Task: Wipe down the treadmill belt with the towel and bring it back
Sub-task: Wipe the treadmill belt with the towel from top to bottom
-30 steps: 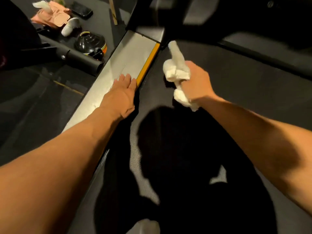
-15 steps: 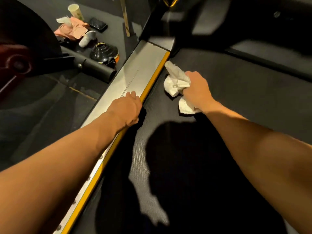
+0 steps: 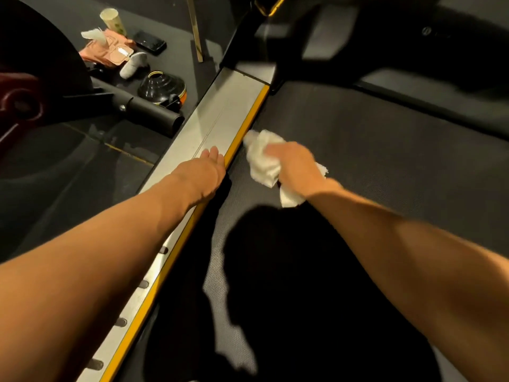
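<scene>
White towel [image 3: 261, 161], held by right hand [image 3: 297, 169], touches the treadmill belt [image 3: 371, 166].

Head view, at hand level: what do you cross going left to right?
Silver side rail → left hand → yellow edge strip → towel → right hand gripping it → bare treadmill belt.

The towel [image 3: 261, 164] lies on the treadmill belt [image 3: 371, 161], just right of the side rail [image 3: 220, 117], under the right hand [image 3: 297, 169]. The left hand [image 3: 201, 175] rests on the rail, left of the towel. On the floor left of the rail, a cup [image 3: 110, 22] and a phone [image 3: 151, 42] lie behind a machine's bar [image 3: 154, 114].
</scene>
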Tool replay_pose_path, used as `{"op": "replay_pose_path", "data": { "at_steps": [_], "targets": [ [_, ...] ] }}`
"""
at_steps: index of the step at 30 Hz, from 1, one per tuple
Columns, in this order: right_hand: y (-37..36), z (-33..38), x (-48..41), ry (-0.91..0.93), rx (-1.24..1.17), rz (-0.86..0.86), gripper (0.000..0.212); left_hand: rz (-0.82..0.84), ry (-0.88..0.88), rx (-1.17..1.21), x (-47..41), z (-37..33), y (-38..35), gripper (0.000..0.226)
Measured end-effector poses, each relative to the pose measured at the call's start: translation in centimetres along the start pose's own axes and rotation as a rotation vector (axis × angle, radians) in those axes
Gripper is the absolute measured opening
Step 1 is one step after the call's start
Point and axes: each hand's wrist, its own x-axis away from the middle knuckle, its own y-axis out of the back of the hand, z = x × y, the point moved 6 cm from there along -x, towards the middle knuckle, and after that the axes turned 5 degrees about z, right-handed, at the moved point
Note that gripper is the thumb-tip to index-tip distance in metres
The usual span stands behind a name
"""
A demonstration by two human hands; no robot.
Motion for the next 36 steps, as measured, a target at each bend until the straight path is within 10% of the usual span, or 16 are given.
{"op": "replay_pose_path", "data": {
  "at_steps": [3, 9, 13, 18, 23, 26, 28, 31, 33, 36],
  "targets": [
    [-2.7, 2.4, 2.1, -0.023, 0.349, 0.35, 0.031, 0.014, -0.008, 0.0, 0.2, -0.1, 0.0, 0.061],
    [2.8, -0.6, -1.0, 0.104, 0.144, -0.133, 0.057, -0.023, -0.029, 0.047, -0.1, 0.5, -0.2, 0.06],
    [-2.1, -0.2, 0.7, 0.169, 0.334, 0.156, 0.078, -0.006, -0.042, 0.061, 0.4, 0.9, 0.1, 0.066],
    [-2.2, 2.3, 2.9, 0.223, 0.242, 0.27, 0.034, -0.004, -0.033, 0.094, 0.4, 1.0, -0.2, 0.072],
    [0.6, 0.2, 0.6, 0.04, 0.157, -0.016, 0.047, 0.008, -0.012, 0.098, 0.1, 0.6, -0.1, 0.065],
    [-2.9, 1.6, 2.9, -0.232, 0.211, 0.31, 0.032, 0.041, 0.009, 0.104, 0.2, 0.3, 0.2, 0.067],
    [-3.0, 3.0, 5.2, -0.068, 0.002, 0.423, 0.025, 0.053, 0.013, 0.086, 0.3, 0.1, -0.1, 0.066],
    [2.4, -1.3, 6.2, -0.004, -0.414, 0.054, 0.016, 0.058, 0.015, 0.061, 0.1, -0.1, -0.5, 0.063],
    [4.9, -5.7, 5.5, -0.177, 0.008, -0.194, 0.014, 0.066, 0.022, 0.049, 0.0, 0.0, -0.4, 0.061],
    [1.4, -5.5, 6.9, -0.116, 0.327, -0.016, 0.015, 0.078, 0.021, 0.038, 0.2, 0.1, 0.3, 0.057]
  ]
}}
